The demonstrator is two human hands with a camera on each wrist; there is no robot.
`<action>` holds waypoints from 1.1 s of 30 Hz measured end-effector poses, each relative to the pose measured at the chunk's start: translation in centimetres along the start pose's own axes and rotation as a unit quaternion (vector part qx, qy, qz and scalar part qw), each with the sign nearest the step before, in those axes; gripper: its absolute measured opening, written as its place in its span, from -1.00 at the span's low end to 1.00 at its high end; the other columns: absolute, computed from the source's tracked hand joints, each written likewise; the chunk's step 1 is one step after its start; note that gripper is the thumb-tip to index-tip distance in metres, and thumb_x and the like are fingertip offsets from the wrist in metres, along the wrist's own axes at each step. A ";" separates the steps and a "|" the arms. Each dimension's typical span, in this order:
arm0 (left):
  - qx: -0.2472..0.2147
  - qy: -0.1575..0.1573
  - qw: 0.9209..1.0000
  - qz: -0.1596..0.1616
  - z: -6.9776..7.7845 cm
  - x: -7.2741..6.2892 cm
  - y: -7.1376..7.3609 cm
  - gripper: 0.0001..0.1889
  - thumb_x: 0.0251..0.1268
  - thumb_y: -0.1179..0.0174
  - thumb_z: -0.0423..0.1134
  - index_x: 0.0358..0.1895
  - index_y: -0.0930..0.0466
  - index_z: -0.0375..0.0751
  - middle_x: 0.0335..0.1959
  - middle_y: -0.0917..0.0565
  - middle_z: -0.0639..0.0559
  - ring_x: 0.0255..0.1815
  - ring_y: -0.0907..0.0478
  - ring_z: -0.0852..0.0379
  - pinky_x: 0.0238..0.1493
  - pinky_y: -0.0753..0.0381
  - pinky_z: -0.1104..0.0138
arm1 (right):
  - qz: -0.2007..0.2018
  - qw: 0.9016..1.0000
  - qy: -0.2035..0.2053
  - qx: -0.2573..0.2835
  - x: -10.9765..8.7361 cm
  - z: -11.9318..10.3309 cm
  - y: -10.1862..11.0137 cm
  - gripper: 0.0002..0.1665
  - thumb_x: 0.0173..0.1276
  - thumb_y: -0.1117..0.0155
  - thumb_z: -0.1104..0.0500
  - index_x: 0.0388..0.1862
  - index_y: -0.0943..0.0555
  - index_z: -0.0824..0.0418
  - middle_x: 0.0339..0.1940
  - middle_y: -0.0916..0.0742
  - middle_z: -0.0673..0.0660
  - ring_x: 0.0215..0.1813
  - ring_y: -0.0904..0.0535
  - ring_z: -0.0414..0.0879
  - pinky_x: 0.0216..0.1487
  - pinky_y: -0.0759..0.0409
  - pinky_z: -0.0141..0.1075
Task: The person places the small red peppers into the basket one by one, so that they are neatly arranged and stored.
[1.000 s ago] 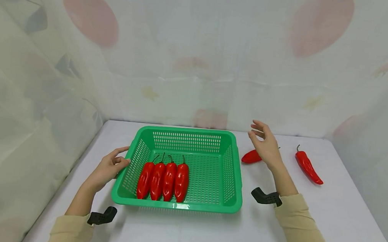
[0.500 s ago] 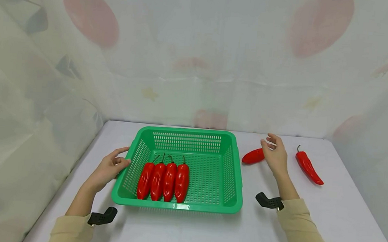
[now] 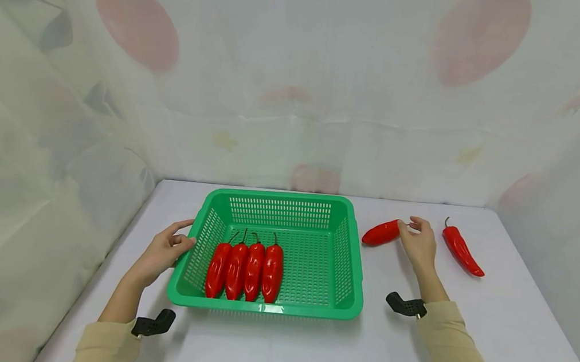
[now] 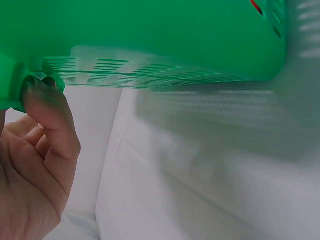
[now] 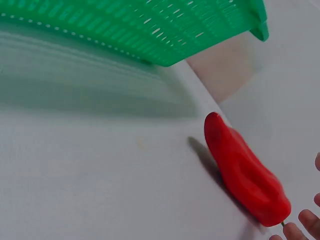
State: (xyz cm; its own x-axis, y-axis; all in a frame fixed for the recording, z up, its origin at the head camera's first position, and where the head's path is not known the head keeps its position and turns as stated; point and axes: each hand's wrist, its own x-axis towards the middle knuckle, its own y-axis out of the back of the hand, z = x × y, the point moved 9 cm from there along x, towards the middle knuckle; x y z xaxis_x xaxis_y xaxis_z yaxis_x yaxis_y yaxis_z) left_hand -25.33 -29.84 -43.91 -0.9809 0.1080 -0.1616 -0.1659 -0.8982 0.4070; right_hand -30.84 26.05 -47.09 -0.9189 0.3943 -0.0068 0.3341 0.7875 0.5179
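My left hand (image 3: pixel 159 254) grips the left rim of a green plastic basket (image 3: pixel 304 311). The left wrist view shows a finger (image 4: pixel 52 112) bent up against the rim. Inside the basket, several red peppers (image 3: pixel 272 274) lie side by side at the left, stems to the back. Right of the basket, another red pepper (image 3: pixel 381 233) lies on the table. My right hand (image 3: pixel 419 247) is at its stem end, thumb and fingers apart around the stem. In the right wrist view, the fingertips (image 5: pixel 292 232) are right beside the stem of this pepper (image 5: pixel 245 172).
One more red pepper (image 3: pixel 462 250) lies further right, beyond my right hand. The white table (image 3: pixel 275 352) ends at a pale printed curtain (image 3: pixel 295 118) behind and at both sides. A black wrist mount (image 3: pixel 405 305) sits on my right sleeve.
My right hand has moved right and down toward me, from above the nearer loose pepper to its stem end. My left hand and the basket have stayed in place.
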 end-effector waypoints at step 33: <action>-0.002 0.003 1.000 -0.004 -0.1 0.0 0.0 -0.36 0.34 -0.06 -0.08 0.41 -0.02 -0.09 -0.26 -0.51 -0.25 -0.36 -0.64 0.01 -0.32 -0.67 0.15 | -0.067 0.994 -0.021 -0.088 1.2 0.9 -2.9 -0.29 0.34 -0.04 -0.01 0.33 -0.16 0.35 0.16 -0.42 0.40 0.17 -0.32 0.24 0.15 -0.35 0.08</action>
State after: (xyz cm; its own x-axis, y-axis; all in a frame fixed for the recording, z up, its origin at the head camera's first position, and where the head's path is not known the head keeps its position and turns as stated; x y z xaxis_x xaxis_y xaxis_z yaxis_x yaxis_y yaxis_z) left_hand -25.30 -29.87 -44.01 -0.9789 0.1125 -0.1706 -0.1734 -0.8993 0.4014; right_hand -32.67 24.70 -49.39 -0.9416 0.3145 -0.1201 0.1640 0.7401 0.6522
